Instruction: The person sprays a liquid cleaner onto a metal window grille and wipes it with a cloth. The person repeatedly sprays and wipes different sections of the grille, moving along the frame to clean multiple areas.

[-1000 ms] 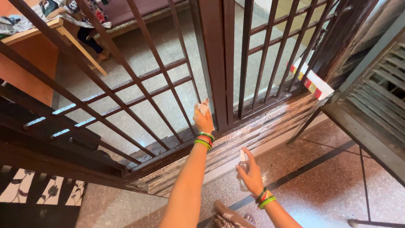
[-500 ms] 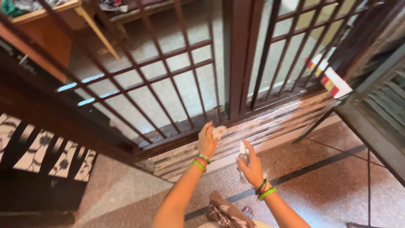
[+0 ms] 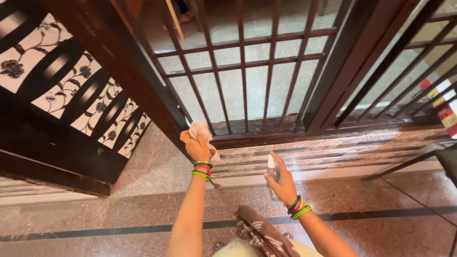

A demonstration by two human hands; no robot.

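Note:
My left hand [image 3: 195, 145] grips a crumpled white cloth [image 3: 202, 130] and presses it against the lower left corner of a dark brown metal grille gate [image 3: 266, 66], just above the threshold. My right hand [image 3: 284, 183] holds a small clear spray bottle [image 3: 271, 167] upright, its nozzle pointing toward the stone threshold step [image 3: 333, 152]. Both wrists carry green and red bangles.
A dark door panel with a white floral pattern [image 3: 71, 90] stands open on the left. A red, yellow and white box [image 3: 445, 107] lies at the right edge. A dark metal stand leg [image 3: 404, 164] crosses the speckled floor at the right. Patterned fabric [image 3: 259, 231] hangs below.
My left hand with the cloth went down from the gate's upright post to the bottom rail, then left to the gate's corner. The view swung left. My right hand kept the bottle.

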